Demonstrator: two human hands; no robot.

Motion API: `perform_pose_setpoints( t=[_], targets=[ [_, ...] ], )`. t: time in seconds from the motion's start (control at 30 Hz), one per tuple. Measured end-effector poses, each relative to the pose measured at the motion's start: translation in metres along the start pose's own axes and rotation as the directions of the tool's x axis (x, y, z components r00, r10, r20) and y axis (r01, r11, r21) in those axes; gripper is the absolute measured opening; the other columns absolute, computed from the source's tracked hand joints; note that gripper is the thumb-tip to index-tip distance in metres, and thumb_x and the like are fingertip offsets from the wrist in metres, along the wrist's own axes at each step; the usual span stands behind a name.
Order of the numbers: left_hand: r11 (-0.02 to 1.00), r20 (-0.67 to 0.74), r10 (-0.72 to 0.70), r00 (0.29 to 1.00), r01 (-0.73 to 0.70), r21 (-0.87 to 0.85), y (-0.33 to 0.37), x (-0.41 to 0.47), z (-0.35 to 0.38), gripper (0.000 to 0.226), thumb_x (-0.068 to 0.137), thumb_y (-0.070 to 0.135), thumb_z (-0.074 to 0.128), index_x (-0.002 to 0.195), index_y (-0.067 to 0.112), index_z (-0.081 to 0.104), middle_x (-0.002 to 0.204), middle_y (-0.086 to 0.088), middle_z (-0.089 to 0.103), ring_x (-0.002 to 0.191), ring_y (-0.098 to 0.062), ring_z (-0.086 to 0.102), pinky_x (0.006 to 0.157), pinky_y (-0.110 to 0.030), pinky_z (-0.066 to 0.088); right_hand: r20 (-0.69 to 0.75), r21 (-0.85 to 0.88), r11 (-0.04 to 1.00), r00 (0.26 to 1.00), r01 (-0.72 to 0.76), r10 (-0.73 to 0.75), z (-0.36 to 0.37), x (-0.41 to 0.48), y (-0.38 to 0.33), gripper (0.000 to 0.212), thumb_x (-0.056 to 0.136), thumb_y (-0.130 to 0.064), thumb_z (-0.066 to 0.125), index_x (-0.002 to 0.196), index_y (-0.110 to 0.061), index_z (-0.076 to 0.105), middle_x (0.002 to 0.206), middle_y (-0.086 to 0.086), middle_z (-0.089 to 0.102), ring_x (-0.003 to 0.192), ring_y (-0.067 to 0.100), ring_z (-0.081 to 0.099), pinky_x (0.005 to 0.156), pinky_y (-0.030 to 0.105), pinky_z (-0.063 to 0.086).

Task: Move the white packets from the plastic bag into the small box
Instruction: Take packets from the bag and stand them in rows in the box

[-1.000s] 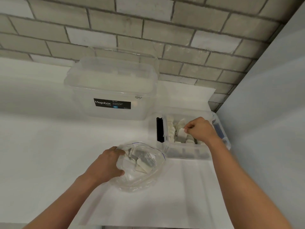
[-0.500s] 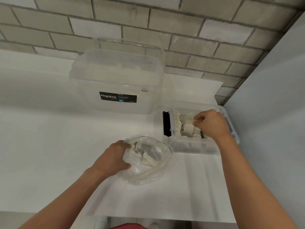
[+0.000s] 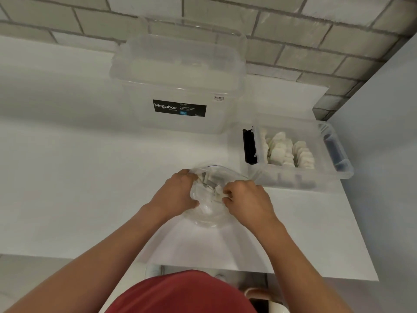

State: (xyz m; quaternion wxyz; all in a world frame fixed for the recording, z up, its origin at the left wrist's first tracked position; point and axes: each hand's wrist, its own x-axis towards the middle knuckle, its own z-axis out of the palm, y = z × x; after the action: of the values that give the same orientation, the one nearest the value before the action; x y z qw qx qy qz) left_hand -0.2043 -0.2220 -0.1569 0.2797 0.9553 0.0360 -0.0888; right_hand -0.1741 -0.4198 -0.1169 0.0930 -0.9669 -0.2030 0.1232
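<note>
- Head view: we are looking down at a white surface, where the plastic bag is lying with its mouth open, just beside the near-left corner of the small box.
- The left hand is gripping the bag's left rim, its fingers curling round the film.
- The right hand is reaching into the mouth from the right, its fingers curling down among the white packets inside; we are not able to tell whether they are pinching one.
- Stacked packets are standing in rows inside the open-topped small box.
- Behind both, a large clear tub bearing a black Megabox label is sitting against the brick wall.
</note>
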Motion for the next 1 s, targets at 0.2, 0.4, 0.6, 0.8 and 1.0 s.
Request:
perform_pose_setpoints(
  t=[0.2,0.4,0.6,0.8,1.0],
  targets=[
    [1.0,0.014,-0.001,1.0,0.0,0.014,0.0,0.002,0.001,0.058,0.069,0.027,0.082,0.123,0.018,0.061,0.116,0.0,0.055,0.102,-0.025,0.059,0.083,-0.035,0.051,0.022,-0.081,0.995,0.998,-0.05,0.052,0.004,0.007,-0.001,0.011,0.094,-0.025,0.064,0.101,-0.019,0.069,0.102,0.004,0.067,0.095,0.033,0.064,0.073,0.034,0.051],
    [1.0,0.017,0.006,1.0,-0.007,0.017,-0.001,0.002,0.001,0.052,0.07,0.026,0.08,0.118,0.017,0.062,0.114,0.0,0.055,0.099,-0.026,0.06,0.083,-0.039,0.052,-0.108,0.128,0.992,0.994,0.018,-0.004,0.011,0.004,0.004,0.016,0.091,-0.019,0.062,0.094,-0.028,0.075,0.085,-0.008,0.073,0.08,0.02,0.067,0.07,0.036,0.057],
    [0.999,0.018,0.007,1.0,-0.008,0.031,-0.001,0.003,0.002,0.05,0.07,0.026,0.079,0.116,0.016,0.061,0.112,0.001,0.054,0.096,-0.026,0.061,0.079,-0.036,0.052,-0.233,-0.058,0.976,0.948,0.208,-0.216,0.025,0.004,0.013,0.017,0.084,-0.009,0.071,0.089,-0.024,0.074,0.091,-0.012,0.07,0.084,0.021,0.065,0.054,0.031,0.051],
    [1.0,0.029,-0.002,1.0,0.001,0.024,-0.001,0.002,0.002,0.059,0.073,0.026,0.079,0.128,0.016,0.058,0.123,0.0,0.053,0.104,-0.028,0.06,0.084,-0.037,0.051,-0.155,-0.104,0.983,0.974,0.152,-0.167,0.029,0.006,0.015,0.024,0.079,-0.001,0.067,0.092,-0.017,0.077,0.096,-0.003,0.068,0.094,0.027,0.062,0.061,0.041,0.057],
    [1.0,0.024,0.013,1.0,-0.013,0.017,-0.001,0.002,0.002,0.053,0.071,0.026,0.078,0.121,0.017,0.061,0.119,0.001,0.054,0.101,-0.027,0.062,0.083,-0.039,0.053,-0.011,-0.055,0.998,1.0,0.014,-0.015,0.015,0.0,-0.009,0.044,0.082,-0.059,0.068,0.105,-0.022,0.075,0.117,-0.005,0.06,0.118,0.021,0.05,0.087,0.033,0.05]
  ],
)
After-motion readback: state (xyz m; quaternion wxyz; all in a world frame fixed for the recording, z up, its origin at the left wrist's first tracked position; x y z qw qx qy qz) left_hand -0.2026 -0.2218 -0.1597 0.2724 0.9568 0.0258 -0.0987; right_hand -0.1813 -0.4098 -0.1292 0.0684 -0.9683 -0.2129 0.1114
